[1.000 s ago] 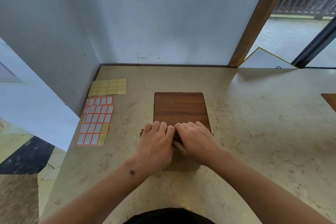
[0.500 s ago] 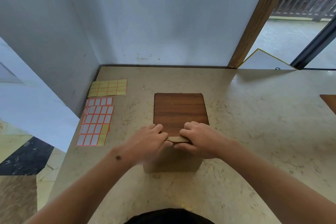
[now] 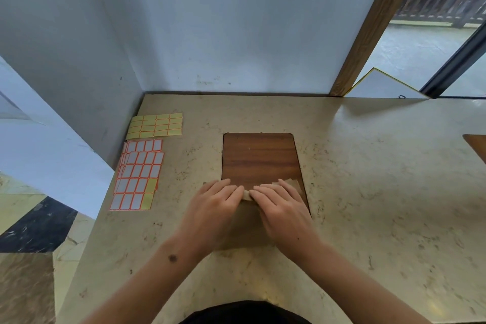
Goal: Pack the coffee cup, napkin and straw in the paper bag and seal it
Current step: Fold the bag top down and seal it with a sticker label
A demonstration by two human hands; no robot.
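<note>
A brown paper bag [image 3: 247,226] stands on the counter at the near edge of a wooden board [image 3: 260,160]. Its top is folded over, and a strip of the fold [image 3: 246,194] shows between my hands. My left hand [image 3: 215,208] lies flat on the left half of the folded top, fingers straight. My right hand [image 3: 281,205] presses the right half the same way, and a paper corner [image 3: 292,182] sticks out beyond its fingertips. No cup, napkin or straw is in sight.
Beside the left wall lie a yellow sticker sheet [image 3: 155,126] and several white, orange-edged sticker sheets [image 3: 139,176]. A second wooden board [image 3: 477,146] pokes in at the right edge. The beige stone counter [image 3: 368,192] meets walls at the back and left.
Half a second ago my fingers pinched the bag's folded top edge. Now both hands have flattened out over the fold and press it down, fingertips reaching farther forward.
</note>
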